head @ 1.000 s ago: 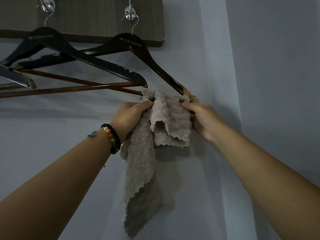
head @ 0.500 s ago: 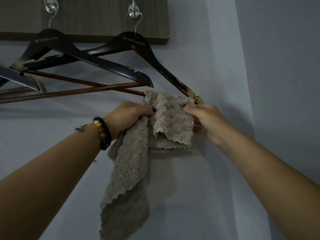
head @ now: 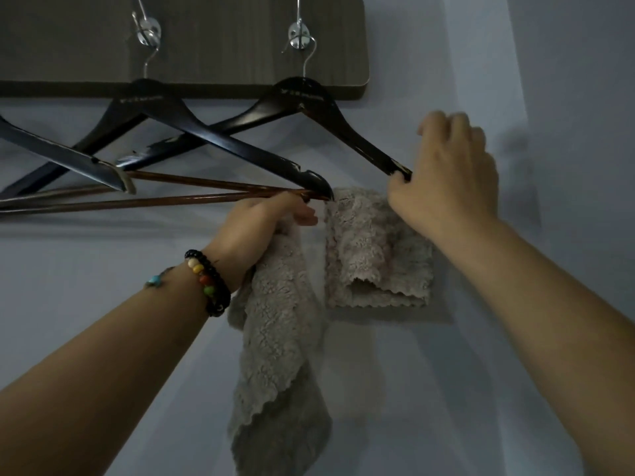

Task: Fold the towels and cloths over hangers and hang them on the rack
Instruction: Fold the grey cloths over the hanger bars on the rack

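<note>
A grey fluffy cloth (head: pixel 374 255) hangs folded over the bar of the right black hanger (head: pixel 302 97), which hangs from a metal hook (head: pixel 299 39) on the wooden rack board (head: pixel 223 46). My right hand (head: pixel 446 180) grips the right end of that hanger's arm, just above the folded cloth. My left hand (head: pixel 264 221) holds a second grey cloth (head: pixel 275 338) that dangles below it, close to the tip of the neighbouring black hanger (head: pixel 192 121).
More black hangers with brown bars (head: pixel 137 201) overlap on the left, hung from another hook (head: pixel 147 29). A pale wall (head: pixel 481 372) is behind everything, with a corner to the right. A beaded bracelet (head: pixel 209 283) is on my left wrist.
My right hand let go of the folded cloth and moved up to grip the hanger's end. My left hand drew the other cloth away to the left, so the two cloths now hang apart.
</note>
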`<action>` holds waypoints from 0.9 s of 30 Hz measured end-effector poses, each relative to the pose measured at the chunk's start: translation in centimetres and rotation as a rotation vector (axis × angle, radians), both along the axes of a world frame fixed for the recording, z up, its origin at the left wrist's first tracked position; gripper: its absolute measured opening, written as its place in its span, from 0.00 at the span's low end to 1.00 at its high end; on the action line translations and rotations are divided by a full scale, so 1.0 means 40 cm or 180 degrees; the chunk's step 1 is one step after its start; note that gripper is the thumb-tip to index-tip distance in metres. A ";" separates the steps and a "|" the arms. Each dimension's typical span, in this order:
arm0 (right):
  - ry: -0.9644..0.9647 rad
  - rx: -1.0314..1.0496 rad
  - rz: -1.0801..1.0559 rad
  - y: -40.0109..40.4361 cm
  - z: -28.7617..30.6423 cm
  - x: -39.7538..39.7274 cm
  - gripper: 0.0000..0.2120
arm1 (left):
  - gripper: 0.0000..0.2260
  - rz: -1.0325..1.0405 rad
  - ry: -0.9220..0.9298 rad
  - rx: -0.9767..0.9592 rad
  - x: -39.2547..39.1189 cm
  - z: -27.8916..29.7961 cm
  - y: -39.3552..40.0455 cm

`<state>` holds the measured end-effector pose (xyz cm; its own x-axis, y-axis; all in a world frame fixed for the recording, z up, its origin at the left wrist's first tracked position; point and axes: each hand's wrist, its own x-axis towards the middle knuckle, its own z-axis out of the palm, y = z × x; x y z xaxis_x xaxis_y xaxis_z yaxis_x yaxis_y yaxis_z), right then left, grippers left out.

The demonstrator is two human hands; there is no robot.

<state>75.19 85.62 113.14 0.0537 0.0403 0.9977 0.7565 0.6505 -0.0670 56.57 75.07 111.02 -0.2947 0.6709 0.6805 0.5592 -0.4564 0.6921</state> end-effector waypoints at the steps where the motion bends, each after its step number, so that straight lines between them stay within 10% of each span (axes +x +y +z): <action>1: -0.0075 0.0133 0.0176 -0.003 0.019 -0.022 0.22 | 0.18 -0.0198 -0.0296 -0.0044 -0.001 0.004 -0.010; 7: -0.0683 -0.0263 0.0637 0.045 0.101 -0.129 0.19 | 0.15 -0.0653 -0.1816 0.0185 -0.002 0.017 -0.033; 27: -0.0605 -0.0257 0.0953 0.096 0.185 -0.029 0.12 | 0.13 0.0985 -0.1295 0.0893 -0.103 -0.052 -0.125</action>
<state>74.05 89.48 120.55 -0.1586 0.1052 0.9817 0.5372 0.8434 -0.0036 52.45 70.06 108.96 -0.7232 0.3224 0.6107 0.4100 -0.5111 0.7554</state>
